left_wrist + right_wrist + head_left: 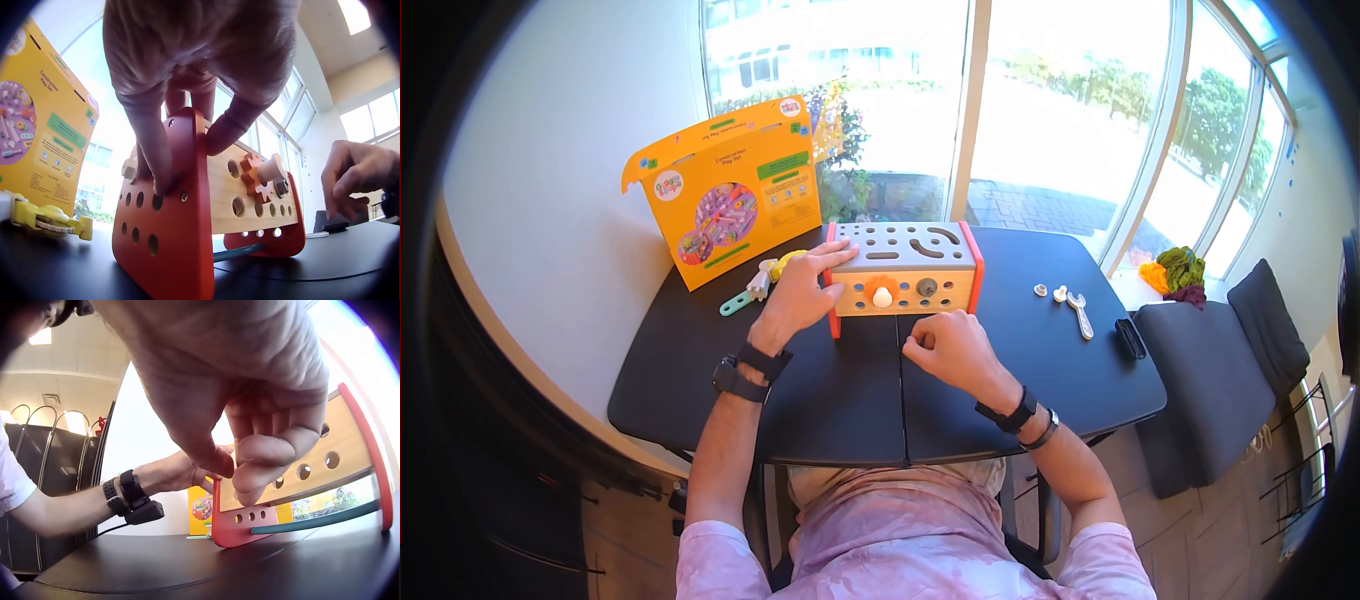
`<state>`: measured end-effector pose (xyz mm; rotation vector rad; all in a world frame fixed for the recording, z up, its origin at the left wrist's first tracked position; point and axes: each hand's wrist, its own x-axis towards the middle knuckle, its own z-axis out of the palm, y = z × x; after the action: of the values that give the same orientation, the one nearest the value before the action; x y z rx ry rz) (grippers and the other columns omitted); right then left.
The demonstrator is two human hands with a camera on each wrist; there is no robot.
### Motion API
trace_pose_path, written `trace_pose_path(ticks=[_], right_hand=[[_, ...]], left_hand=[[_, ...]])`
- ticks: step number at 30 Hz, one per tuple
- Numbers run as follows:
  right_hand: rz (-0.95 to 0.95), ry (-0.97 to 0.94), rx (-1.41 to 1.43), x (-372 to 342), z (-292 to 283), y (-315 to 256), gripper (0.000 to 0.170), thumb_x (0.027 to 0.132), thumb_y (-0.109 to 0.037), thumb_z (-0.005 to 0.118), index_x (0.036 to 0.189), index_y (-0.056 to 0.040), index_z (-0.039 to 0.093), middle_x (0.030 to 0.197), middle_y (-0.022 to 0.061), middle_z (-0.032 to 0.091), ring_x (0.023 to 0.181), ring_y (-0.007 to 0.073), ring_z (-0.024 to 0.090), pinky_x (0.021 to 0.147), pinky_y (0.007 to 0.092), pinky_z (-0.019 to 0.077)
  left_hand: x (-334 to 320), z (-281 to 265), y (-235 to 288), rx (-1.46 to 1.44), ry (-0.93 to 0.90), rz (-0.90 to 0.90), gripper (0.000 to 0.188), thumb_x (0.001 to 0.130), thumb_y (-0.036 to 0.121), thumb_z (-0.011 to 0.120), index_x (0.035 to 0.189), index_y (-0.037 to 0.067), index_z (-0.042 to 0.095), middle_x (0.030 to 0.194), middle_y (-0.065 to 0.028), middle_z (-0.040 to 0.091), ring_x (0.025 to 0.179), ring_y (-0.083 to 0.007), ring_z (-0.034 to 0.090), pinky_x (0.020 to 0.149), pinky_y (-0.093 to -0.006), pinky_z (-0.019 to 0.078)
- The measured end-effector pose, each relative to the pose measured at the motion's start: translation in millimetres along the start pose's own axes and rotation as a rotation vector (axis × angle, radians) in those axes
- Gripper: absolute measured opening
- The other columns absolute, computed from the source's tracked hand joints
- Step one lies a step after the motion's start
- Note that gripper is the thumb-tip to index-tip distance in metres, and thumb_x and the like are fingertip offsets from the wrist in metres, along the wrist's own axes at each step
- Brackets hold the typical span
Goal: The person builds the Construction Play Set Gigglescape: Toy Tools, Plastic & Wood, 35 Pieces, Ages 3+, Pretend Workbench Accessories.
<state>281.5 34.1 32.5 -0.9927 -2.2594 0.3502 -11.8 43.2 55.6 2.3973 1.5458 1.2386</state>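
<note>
A wooden toy workbench with a grey pierced top and red end panels stands on the table. My left hand grips its left end panel, thumb on the front and fingers over the outer face in the left wrist view. An orange gear with a pale wooden bolt through it sits on the front face. Beside it is a dark grey bolt. Just in front of the workbench hangs my right hand, its fingers loosely curled, with nothing showing between them.
Left of the workbench lie a teal-handled tool and a yellow toy piece, before an upright yellow box. On the right are a toy wrench, small pale pieces and a black case. A dark chair stands beyond.
</note>
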Motion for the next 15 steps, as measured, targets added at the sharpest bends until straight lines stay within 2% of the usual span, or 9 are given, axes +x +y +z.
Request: trace_pose_path(ticks=[6,8,10,12,15], right_hand=[[0.014,0.051,0.037,3,0,-3,0.019,0.087,-0.021,0.077,0.096,-0.0064,0.085,0.07,0.0105,0.076,0.064,0.032,0.074,0.066,0.0413,0.06],[-0.099,0.129,0.11,10,10,1,0.019,0.087,-0.022,0.077,0.089,-0.0046,0.084,0.07,0.0144,0.075,0.068,0.036,0.075,0.068,0.0448,0.0613],[-0.099,0.076,0.087,10,11,3,0.022,0.087,-0.025,0.078,0.083,-0.0037,0.083,0.069,0.0166,0.074,0.07,0.0379,0.075,0.07,0.0467,0.062],[0.007,-0.109,-0.033,10,3,2,0.025,0.086,-0.027,0.079,0.079,-0.0039,0.083,0.069,0.0171,0.074,0.07,0.0377,0.075,0.07,0.0469,0.0621],[0.086,-0.196,-0.116,4,3,-1,0.029,0.085,-0.03,0.079,0.074,-0.0045,0.082,0.069,0.0167,0.074,0.07,0.0368,0.075,0.071,0.0459,0.0625]], left_hand=[[0,-2,4,-0.001,-0.004,-0.004,0.064,0.085,0.003,0.064,0.149,0.009,0.07,0.158,-0.0199,0.063,0.146,-0.0368,0.06,0.125,-0.0406,0.0443],[0,-1,3,0.005,0.0,0.003,0.064,0.085,0.003,0.064,0.149,0.009,0.07,0.158,-0.0197,0.063,0.146,-0.0369,0.06,0.125,-0.0406,0.0444],[0,-1,2,0.015,0.005,0.017,0.064,0.085,0.003,0.064,0.148,0.009,0.07,0.158,-0.0195,0.063,0.146,-0.0371,0.06,0.125,-0.0407,0.0446],[0,-1,1,0.01,-0.002,0.014,0.065,0.084,0.003,0.064,0.148,0.008,0.07,0.158,-0.0197,0.063,0.146,-0.0375,0.06,0.125,-0.0409,0.0444],[-1,-2,2,-0.001,0.002,0.007,0.065,0.084,0.003,0.064,0.148,0.009,0.07,0.158,-0.0199,0.063,0.146,-0.0379,0.06,0.125,-0.0411,0.0445]])
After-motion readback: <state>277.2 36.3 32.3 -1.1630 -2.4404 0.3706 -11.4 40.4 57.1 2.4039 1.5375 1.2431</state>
